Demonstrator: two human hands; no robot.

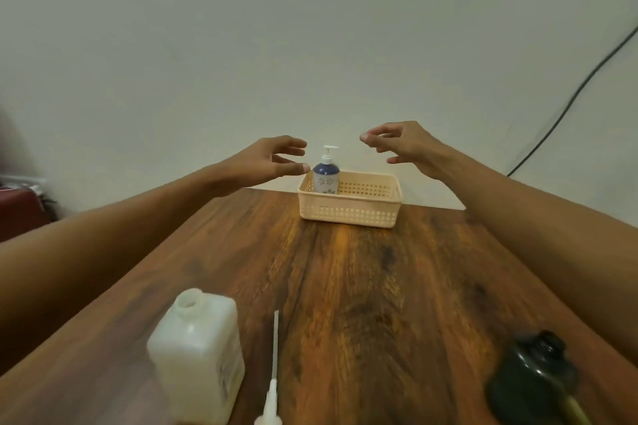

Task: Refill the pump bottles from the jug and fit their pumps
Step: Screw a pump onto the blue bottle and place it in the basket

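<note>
Both hands, left [272,162] and right [400,145], are hovering with grips apart, empty, flanking the pumped bottle [326,176]; next, probably lifting it from the basket [348,214].

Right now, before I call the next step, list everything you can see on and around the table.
Pump bottle: one, blue and white, pump fitted, upright in the basket's left end.
Basket: one, peach, far end of the table.
Jug: one, white, uncapped, near left.
Loose pump: one, white, lying right of the jug, tube pointing away.
Dark bottle: one, black, no pump, near right.
Table: one, brown wood.
Cable: one, dark, on the wall, far right.
Left hand: open, empty, raised beside the pump bottle.
Right hand: open, empty, raised above the basket's right end.
</note>
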